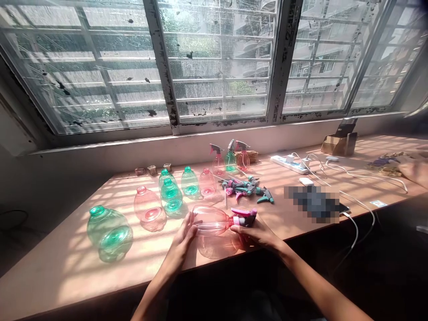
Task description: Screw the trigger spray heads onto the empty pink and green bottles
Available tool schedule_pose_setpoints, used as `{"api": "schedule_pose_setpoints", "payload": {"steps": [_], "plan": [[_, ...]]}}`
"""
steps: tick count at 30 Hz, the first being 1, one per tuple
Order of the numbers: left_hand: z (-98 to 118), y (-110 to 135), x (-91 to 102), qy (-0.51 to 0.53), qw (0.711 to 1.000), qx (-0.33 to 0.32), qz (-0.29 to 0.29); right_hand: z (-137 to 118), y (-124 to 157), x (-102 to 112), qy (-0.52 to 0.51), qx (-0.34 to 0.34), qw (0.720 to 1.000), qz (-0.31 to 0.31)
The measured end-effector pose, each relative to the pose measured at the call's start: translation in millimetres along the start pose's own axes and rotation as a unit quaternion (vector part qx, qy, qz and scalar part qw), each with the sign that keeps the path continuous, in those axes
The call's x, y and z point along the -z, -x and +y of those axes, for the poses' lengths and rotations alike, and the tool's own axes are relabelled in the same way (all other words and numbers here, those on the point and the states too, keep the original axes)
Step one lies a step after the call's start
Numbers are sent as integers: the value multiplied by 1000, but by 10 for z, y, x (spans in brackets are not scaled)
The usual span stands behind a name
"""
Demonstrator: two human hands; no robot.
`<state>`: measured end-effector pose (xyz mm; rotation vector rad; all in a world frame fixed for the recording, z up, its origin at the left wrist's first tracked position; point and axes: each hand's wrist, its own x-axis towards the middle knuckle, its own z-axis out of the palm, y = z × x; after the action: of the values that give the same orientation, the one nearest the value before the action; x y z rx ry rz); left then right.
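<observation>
A clear pink spray bottle [212, 220] lies sideways between my hands, just above the table's front part. My left hand [187, 232] is closed round its base end. At the neck, my right hand [252, 232] grips the pink and black spray head [245, 218], which sits on the bottle's mouth; whether it is screwed tight I cannot tell. Just behind lies a pile of loose pink and green spray heads [242, 187]. To the left stand open bottles without heads: a large green bottle [109, 232], a pink bottle [150, 207] and several more green and pink ones.
Three bottles with heads, among them a green one [230, 158], stand by the window wall. Rightward are a white power strip [289, 164], cables, a blurred dark device [314, 203] and a cardboard box [339, 142]. Another person's hand [414, 169] shows at the far right.
</observation>
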<state>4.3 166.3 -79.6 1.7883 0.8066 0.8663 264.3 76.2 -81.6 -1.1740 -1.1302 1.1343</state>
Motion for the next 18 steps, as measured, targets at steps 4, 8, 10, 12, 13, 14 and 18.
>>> {"api": "schedule_pose_setpoints", "payload": {"steps": [4,8,10,12,13,14,18], "plan": [[-42,-26,-43,-35,999,-7,-22,-25,-17,-3,-15,-4,999,47],[-46,60,-92,-94,993,-58,-28,-17,-27,2,-48,17,997,63],[-11,111,-111,-104,992,-63,-28,8,-23,6,-67,40,995,66],[45,144,-119,-105,992,-62,-23,29,-12,11,-78,43,993,71],[77,152,-119,-100,993,-56,-17,34,-5,14,-76,40,994,69],[109,153,-114,-93,995,-45,-12,34,4,18,-67,38,995,64],[191,123,-77,-65,997,-29,-25,5,25,22,-19,28,999,36]]}}
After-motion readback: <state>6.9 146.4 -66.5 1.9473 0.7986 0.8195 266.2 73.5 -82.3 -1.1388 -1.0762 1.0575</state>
